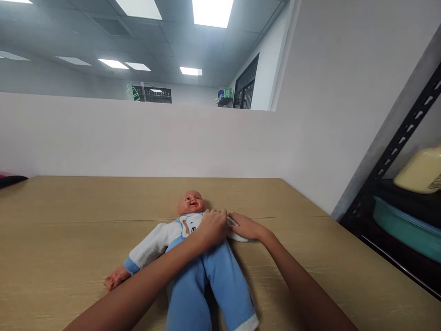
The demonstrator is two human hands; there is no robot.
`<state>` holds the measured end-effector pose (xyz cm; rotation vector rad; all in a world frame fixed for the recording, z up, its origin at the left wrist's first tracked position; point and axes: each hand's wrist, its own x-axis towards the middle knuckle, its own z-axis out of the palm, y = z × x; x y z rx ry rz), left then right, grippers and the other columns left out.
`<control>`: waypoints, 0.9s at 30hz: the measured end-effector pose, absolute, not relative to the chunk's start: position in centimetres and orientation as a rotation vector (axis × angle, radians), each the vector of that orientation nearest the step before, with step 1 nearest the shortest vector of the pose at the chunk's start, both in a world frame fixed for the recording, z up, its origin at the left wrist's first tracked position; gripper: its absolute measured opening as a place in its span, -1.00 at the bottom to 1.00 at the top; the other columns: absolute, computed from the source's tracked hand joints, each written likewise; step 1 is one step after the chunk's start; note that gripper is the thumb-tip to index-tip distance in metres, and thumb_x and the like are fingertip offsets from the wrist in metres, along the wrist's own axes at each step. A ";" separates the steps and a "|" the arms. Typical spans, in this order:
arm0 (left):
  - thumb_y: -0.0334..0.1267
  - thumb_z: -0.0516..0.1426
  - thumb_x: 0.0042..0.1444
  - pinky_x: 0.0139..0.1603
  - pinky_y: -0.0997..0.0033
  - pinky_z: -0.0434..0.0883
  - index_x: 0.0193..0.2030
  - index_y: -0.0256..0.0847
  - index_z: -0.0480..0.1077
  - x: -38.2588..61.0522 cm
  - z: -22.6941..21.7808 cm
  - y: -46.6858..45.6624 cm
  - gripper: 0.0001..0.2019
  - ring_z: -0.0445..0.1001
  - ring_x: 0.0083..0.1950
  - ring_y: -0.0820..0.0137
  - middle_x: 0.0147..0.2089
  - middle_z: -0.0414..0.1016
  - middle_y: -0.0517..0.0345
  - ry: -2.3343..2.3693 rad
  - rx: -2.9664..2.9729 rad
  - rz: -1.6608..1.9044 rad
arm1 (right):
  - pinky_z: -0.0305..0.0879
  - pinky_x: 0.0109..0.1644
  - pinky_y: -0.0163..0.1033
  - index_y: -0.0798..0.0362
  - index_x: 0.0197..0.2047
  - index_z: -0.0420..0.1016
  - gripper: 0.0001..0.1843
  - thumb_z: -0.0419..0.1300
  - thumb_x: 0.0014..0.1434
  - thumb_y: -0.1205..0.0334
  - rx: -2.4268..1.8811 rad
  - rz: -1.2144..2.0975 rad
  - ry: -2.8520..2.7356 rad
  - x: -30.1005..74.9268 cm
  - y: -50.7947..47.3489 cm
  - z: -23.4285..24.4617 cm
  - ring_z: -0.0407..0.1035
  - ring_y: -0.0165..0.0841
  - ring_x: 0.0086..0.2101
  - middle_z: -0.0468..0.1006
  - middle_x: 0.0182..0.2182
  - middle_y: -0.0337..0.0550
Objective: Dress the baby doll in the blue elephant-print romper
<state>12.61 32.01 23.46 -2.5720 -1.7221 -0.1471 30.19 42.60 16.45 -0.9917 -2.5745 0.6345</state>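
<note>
A baby doll [190,204] lies face up on the wooden table [69,207], dressed in a white top and blue trousers [210,285]. My left hand [213,226] rests on the doll's chest with its fingers curled over the clothing. My right hand [245,226] lies on the doll's white sleeve at its far side, fingers closed on the fabric. The doll's other arm [138,257] stretches out to the left, its bare hand on the table.
A white partition [138,138] runs along the table's far edge. At the right stands a black metal shelf [396,151] holding a teal tub [406,230] and a pale yellow container [420,171]. A dark object [10,180] sits at the table's far left.
</note>
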 end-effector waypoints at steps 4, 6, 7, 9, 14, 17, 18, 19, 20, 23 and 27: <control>-0.52 0.02 0.25 0.15 -0.09 0.39 0.05 -0.34 0.45 11.9 23.5 31.3 -0.70 0.45 0.19 -0.08 0.15 0.53 -0.33 -1.671 -2.510 -0.246 | 0.39 0.13 -0.06 0.05 0.01 0.53 -0.73 0.17 0.25 0.26 -0.988 0.607 -2.576 30.1 42.6 16.2 0.51 -0.09 -0.02 0.67 0.00 0.05; -0.47 0.05 0.28 0.18 -0.08 0.38 0.03 -0.23 0.44 11.1 23.4 30.6 -0.75 0.43 0.17 -0.02 0.16 0.52 -0.21 -1.601 -2.534 -0.416 | 0.38 0.16 -0.04 0.06 0.03 0.53 -0.72 0.16 0.27 0.25 -0.980 0.581 -2.586 30.0 42.3 16.4 0.50 -0.09 0.00 0.67 0.00 0.06; -0.43 0.07 0.30 0.20 -0.08 0.37 0.02 -0.19 0.44 10.4 23.2 30.0 -0.78 0.42 0.16 0.00 0.15 0.52 -0.16 -1.566 -2.543 -0.551 | 0.37 0.17 -0.01 0.08 0.04 0.53 -0.71 0.16 0.27 0.24 -0.984 0.558 -2.587 30.0 42.2 16.6 0.49 -0.07 0.01 0.66 0.01 0.08; -0.34 0.08 0.36 0.26 -0.07 0.34 0.01 -0.14 0.43 8.5 22.8 28.6 -0.84 0.40 0.18 0.04 0.13 0.51 -0.08 -1.511 -2.544 -0.875 | 0.31 0.24 0.07 0.11 0.09 0.52 -0.64 0.19 0.24 0.25 -0.997 0.494 -2.572 30.0 41.6 17.2 0.44 0.00 0.08 0.61 0.07 0.15; -0.11 0.05 0.44 0.28 0.02 0.33 0.06 -0.07 0.38 2.4 19.7 23.5 -0.81 0.41 0.20 0.09 0.12 0.49 -0.01 -1.672 -2.316 -1.551 | 0.18 0.35 0.04 0.01 0.20 0.44 -0.52 0.19 0.21 0.37 -0.880 0.336 -2.481 29.5 37.7 19.0 0.32 -0.08 0.20 0.51 0.20 0.03; 0.00 0.03 0.43 0.27 0.02 0.37 0.13 -0.06 0.34 0.2 16.8 20.6 -0.72 0.46 0.15 0.09 0.10 0.50 -0.01 -2.040 -2.160 -1.811 | 0.27 0.22 -0.02 -0.03 0.02 0.51 -0.73 0.11 0.31 0.35 -0.878 0.365 -2.337 29.0 34.7 18.1 0.41 -0.14 0.05 0.60 0.00 -0.05; 0.02 0.04 0.41 0.31 0.01 0.35 0.14 -0.05 0.34 -0.1 15.9 20.0 -0.69 0.46 0.19 0.07 0.13 0.50 -0.01 -2.146 -2.155 -1.841 | 0.28 0.19 -0.03 -0.03 0.01 0.52 -0.76 0.11 0.34 0.32 -0.902 0.429 -2.285 28.9 34.0 17.4 0.43 -0.15 0.03 0.60 -0.03 -0.06; 0.04 0.04 0.40 0.35 -0.01 0.32 0.14 -0.05 0.34 -0.3 15.2 19.6 -0.68 0.44 0.24 0.06 0.16 0.50 -0.02 -2.227 -2.168 -1.850 | 0.29 0.18 -0.03 -0.03 0.00 0.53 -0.78 0.11 0.35 0.29 -0.929 0.508 -2.229 28.7 33.4 16.6 0.44 -0.14 0.01 0.61 -0.04 -0.05; 0.05 0.05 0.38 0.39 -0.02 0.28 0.14 -0.05 0.35 -0.4 14.7 19.3 -0.66 0.42 0.28 0.05 0.18 0.50 -0.02 -2.280 -2.184 -1.850 | 0.28 0.17 -0.03 -0.03 0.00 0.55 -0.78 0.13 0.35 0.25 -0.952 0.596 -2.166 28.5 33.0 15.8 0.45 -0.13 0.00 0.61 -0.04 -0.04; 0.04 0.09 0.29 0.41 -0.02 0.25 0.09 -0.05 0.39 -0.5 14.3 19.6 -0.66 0.41 0.27 0.03 0.16 0.53 0.01 -2.368 -2.188 -1.883 | 0.23 0.17 -0.03 -0.01 -0.11 0.60 -0.83 0.25 0.25 0.19 -0.945 0.986 -1.888 27.9 33.2 13.7 0.42 -0.12 -0.05 0.61 -0.13 -0.08; -0.03 0.17 0.11 0.30 0.04 0.34 -0.18 -0.05 0.45 -1.0 15.3 20.9 -0.79 0.46 0.10 0.04 -0.07 0.58 0.10 -2.447 -2.134 -2.172 | 0.28 0.06 -0.10 -0.03 -0.33 0.51 -0.82 0.36 0.06 0.09 -0.808 1.445 -1.469 27.4 34.5 12.8 0.38 -0.19 -0.22 0.53 -0.35 -0.24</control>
